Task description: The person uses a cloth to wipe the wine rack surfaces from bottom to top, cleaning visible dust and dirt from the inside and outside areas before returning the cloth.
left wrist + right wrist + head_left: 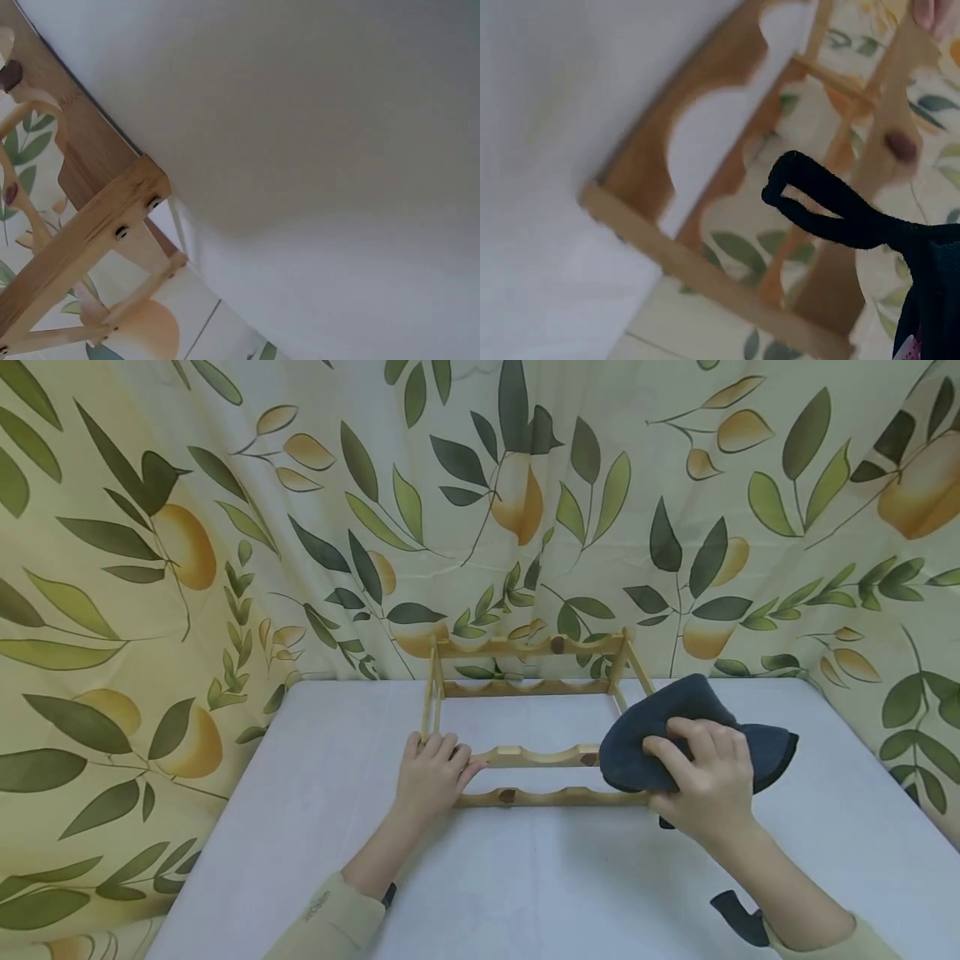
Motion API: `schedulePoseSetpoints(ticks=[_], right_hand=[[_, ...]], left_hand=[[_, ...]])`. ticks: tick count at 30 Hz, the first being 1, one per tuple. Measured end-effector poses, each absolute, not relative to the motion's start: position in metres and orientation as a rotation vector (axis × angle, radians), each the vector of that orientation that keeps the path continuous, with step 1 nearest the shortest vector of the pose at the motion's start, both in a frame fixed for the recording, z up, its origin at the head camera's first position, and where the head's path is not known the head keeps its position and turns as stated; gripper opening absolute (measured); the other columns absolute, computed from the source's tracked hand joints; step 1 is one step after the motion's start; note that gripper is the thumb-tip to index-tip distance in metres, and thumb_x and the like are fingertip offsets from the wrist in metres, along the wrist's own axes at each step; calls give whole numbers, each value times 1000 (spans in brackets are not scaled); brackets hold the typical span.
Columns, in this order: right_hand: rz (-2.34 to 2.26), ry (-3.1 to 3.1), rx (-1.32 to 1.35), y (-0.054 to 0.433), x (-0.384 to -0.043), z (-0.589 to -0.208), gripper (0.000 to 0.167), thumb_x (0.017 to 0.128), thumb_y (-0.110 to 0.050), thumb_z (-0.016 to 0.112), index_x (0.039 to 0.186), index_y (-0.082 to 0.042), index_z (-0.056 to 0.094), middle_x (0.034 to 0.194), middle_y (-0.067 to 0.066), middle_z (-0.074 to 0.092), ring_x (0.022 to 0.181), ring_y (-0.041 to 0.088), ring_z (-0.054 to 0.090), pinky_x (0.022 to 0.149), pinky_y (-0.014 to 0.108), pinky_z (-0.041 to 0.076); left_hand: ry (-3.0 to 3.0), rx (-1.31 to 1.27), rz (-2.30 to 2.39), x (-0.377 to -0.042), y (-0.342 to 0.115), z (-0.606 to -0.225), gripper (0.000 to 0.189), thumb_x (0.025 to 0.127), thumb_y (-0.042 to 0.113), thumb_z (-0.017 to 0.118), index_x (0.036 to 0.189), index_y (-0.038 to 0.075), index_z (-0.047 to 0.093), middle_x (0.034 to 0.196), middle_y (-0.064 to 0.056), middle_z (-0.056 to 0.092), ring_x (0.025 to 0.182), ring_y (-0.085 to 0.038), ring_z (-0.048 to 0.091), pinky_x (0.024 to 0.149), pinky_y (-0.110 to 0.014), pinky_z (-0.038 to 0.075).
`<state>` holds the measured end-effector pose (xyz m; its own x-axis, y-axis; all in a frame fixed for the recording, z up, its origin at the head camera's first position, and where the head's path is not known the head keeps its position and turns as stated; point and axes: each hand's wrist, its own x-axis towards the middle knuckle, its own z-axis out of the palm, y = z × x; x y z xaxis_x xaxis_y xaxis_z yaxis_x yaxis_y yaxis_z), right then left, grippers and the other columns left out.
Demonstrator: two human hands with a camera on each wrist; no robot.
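A wooden rack (522, 757) with scalloped rails, like a wine rack, stands on the white table. My left hand (432, 777) holds its front left corner, fingers over the upper end and thumb along the front rail. In the left wrist view a post of the rack (82, 244) shows two screw heads. My right hand (701, 768) grips a bunched dark blue cloth (678, 702) at the rack's right front, and the cloth hides that corner. A dark hanging loop (825, 202) sticks out from the cloth in the right wrist view, in front of the rack's rails.
Behind the table hangs a cream curtain (465, 527) printed with leaves and fruit. The white tabletop (510, 885) spreads in front of the rack and to both sides. A dark strap (738, 918) is at the right wrist.
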<state>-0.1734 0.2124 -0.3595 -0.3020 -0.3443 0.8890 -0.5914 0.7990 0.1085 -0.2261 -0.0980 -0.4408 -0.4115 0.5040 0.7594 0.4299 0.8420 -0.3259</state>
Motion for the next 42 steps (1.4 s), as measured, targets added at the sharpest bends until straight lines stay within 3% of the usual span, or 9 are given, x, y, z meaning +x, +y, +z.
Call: schedulePoseSetpoints(ticks=[5, 14, 19, 28, 30, 32, 34, 39, 42], right_hand=[[300, -1953, 796, 198, -172, -386, 30, 77, -21, 36, 77, -4, 61, 85, 19, 55, 75, 38, 49, 62, 49, 37], [250, -2048, 946, 185, -189, -421, 32, 70, -14, 35, 88, -8, 60, 93, 17, 55, 80, 34, 52, 64, 47, 42], [176, -2047, 965, 181, -198, -425, 34, 60, -10, 44, 91, -8, 59, 94, 18, 54, 80, 36, 52, 62, 48, 41], [8, -2088, 919, 182, -203, -434, 52, 45, -11, 74, 92, -12, 54, 96, 17, 50, 76, 35, 47, 58, 45, 38], [3, -2086, 919, 182, -205, -436, 50, 47, -12, 75, 93, -12, 53, 95, 18, 50, 74, 34, 46, 57, 44, 40], [21, -2073, 923, 182, -206, -438, 33, 63, -14, 67, 93, -11, 53, 94, 18, 50, 71, 33, 45, 55, 43, 41], [63, -2057, 937, 183, -208, -438, 21, 71, -14, 58, 92, -10, 54, 92, 18, 50, 69, 33, 44, 54, 42, 42], [185, -2008, 943, 182, -207, -439, 20, 70, -14, 57, 89, -8, 57, 87, 18, 51, 68, 32, 44, 53, 42, 42], [244, -1943, 938, 178, -204, -439, 14, 79, -17, 51, 85, -8, 59, 84, 17, 52, 66, 30, 44, 51, 42, 42]], left_hand=[[-2067, -664, 95, -228, -95, -441, 50, 97, 48, 24, 73, 14, 52, 75, 0, 49, 67, -19, 45, 74, -39, 36], [-2085, -650, 60, -229, -92, -442, 49, 97, 49, 26, 72, 15, 51, 74, 1, 47, 68, -18, 43, 76, -41, 34], [-2108, -664, 14, -229, -93, -441, 48, 96, 49, 27, 72, 16, 52, 75, 2, 48, 68, -17, 44, 77, -42, 34], [-2090, -728, -27, -231, -96, -442, 48, 98, 47, 26, 74, 17, 55, 78, 4, 50, 70, -17, 45, 76, -42, 35], [-2089, -738, -30, -232, -96, -442, 48, 98, 47, 26, 74, 17, 56, 79, 4, 51, 70, -17, 46, 76, -42, 35], [-2098, -744, -39, -232, -97, -443, 48, 98, 46, 26, 74, 17, 56, 79, 5, 51, 71, -17, 46, 76, -42, 35], [-2098, -744, -44, -233, -97, -443, 48, 98, 46, 26, 73, 17, 56, 79, 4, 51, 71, -17, 45, 76, -43, 35], [-2110, -735, -34, -231, -97, -442, 48, 98, 47, 27, 74, 18, 56, 78, 4, 50, 71, -17, 45, 76, -43, 36], [-2124, -730, -25, -229, -96, -440, 48, 97, 47, 27, 74, 18, 56, 78, 4, 50, 71, -17, 45, 77, -43, 36]])
